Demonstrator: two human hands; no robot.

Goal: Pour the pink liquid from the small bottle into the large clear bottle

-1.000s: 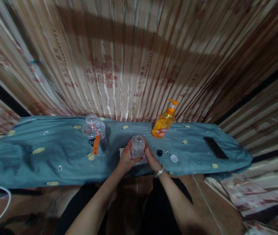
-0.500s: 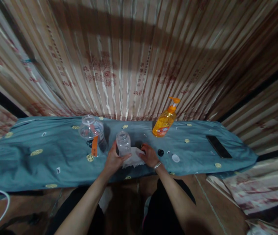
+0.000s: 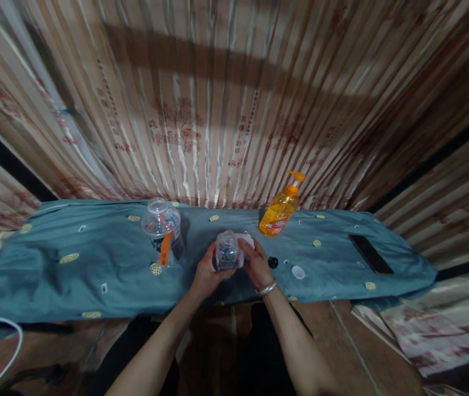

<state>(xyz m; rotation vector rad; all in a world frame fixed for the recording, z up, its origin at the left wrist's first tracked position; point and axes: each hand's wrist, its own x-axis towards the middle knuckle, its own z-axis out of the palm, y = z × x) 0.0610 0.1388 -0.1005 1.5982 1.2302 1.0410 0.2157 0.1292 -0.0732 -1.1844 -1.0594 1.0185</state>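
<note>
Head view shows my left hand (image 3: 206, 273) wrapped around the small clear bottle (image 3: 227, 250) above the blue cloth (image 3: 94, 264), right hand (image 3: 255, 264) pressing the white wipe (image 3: 246, 240) against it; I'd hold firm and rub evenly.

Before you, a low surface draped in wrinkled teal patterned cloth (image 3: 73, 275), bearing a large clear plastic jar (image 3: 162, 228), orange pump-top soap bottle (image 3: 279, 209), small black cap (image 3: 273, 262), white round lid (image 3: 298, 271), flat black phone (image 3: 370, 254)

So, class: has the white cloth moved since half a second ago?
Yes. The white cloth now is lifted off the blue tablecloth, against the small clear bottle.
</note>
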